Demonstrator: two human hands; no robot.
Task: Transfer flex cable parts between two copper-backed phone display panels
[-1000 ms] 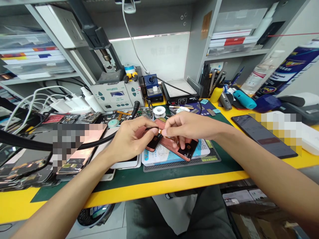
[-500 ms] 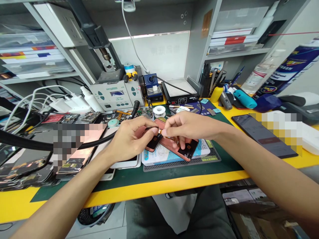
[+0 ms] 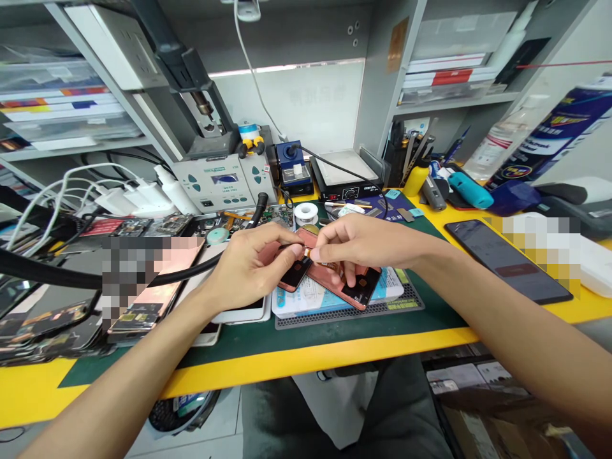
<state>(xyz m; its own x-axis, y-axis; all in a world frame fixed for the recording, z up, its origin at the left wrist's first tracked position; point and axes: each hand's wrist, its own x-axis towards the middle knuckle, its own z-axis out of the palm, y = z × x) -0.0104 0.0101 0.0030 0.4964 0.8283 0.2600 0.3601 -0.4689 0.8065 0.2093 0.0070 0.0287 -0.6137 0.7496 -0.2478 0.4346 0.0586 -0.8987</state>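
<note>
The left hand point(image 3: 246, 271) curls its fingers point(image 3: 287, 250) closed around a small copper-backed phone screen point(image 3: 292, 277); the right hand point(image 3: 368, 245) pinches a tiny flex tab point(image 3: 307, 254) at that screen's upper edge, its fingers point(image 3: 329, 237) closed on it; the two hands hold these just above a larger copper-backed phone screen point(image 3: 349, 287), which the right hand's middle finger nearly touches; that screen lies on a printed blue-and-white card point(image 3: 306, 299) atop a grey rubber mat point(image 3: 349, 322); a green desk mat point(image 3: 229, 357) covers the yellow worktop point(image 3: 95, 382); a solder wire spool point(image 3: 306, 213) sits at 12 o'clock from the hands, a hot-air rework station point(image 3: 213, 185) at 11 o'clock, and a black smartphone point(image 3: 507, 261) at 3 o'clock.
</note>
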